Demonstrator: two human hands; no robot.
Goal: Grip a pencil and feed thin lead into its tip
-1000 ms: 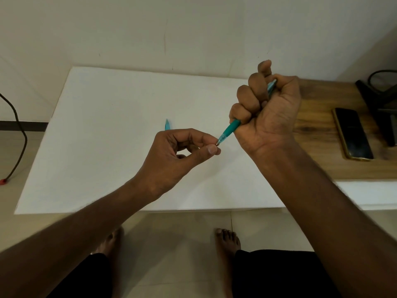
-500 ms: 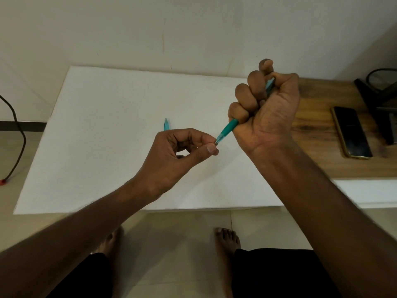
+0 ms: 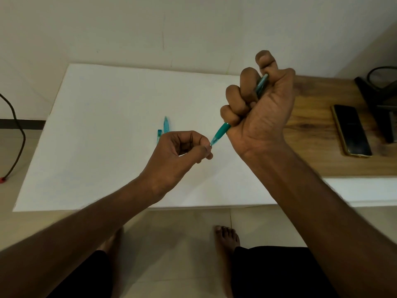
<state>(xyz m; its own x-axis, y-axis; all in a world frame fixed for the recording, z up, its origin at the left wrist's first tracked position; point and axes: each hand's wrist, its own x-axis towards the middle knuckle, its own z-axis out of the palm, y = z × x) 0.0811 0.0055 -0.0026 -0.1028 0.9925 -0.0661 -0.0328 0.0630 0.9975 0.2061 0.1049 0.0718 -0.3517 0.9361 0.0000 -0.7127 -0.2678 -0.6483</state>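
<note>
The right hand [image 3: 261,112] grips a teal pen [image 3: 221,133] in its fist above the worktop [image 3: 103,125]; left hand [image 3: 182,155] fingers pinch its tip, perhaps fitting a small part. Next needs careful alignment.

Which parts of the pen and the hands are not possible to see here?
Head view:
- Teal pen: middle barrel hidden inside the right hand grip.
- Pen tip: covered by left hand fingertips; too small.
- Teal pieces on white sheet: partly behind left hand.
</note>
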